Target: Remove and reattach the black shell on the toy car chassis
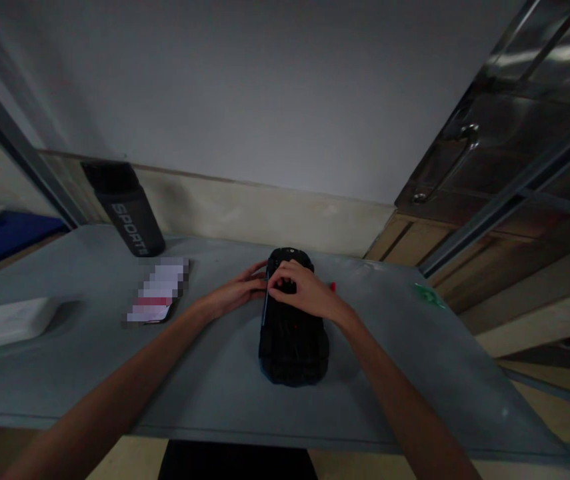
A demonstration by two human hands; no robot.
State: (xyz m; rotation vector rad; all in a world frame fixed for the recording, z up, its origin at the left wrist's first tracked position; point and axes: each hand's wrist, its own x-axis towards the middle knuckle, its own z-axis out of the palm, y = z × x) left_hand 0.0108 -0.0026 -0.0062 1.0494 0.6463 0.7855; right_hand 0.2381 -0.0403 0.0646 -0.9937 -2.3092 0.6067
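A black toy car (pixel 295 340) lies on the grey table, seemingly with its underside up and a blue edge along its left side. My left hand (pixel 237 290) rests against that left side, its fingers stretched out and apart. Over the upper half of the car is my right hand (pixel 305 290), thumb and fingertips pinched together. Whatever those fingertips hold, if anything, is too small and dark to make out. Just right of the car a small red piece (pixel 333 287) shows, partly hidden behind my right hand.
A dark bottle marked "SPORT" (pixel 129 213) stands at the back left, with a phone (pixel 157 293) lying before it. A white rounded object (pixel 15 323) is at the left edge. Green plastic (pixel 429 295) lies on the right of the table (pixel 205 393). Metal frame bars (pixel 509 193) rise at both sides.
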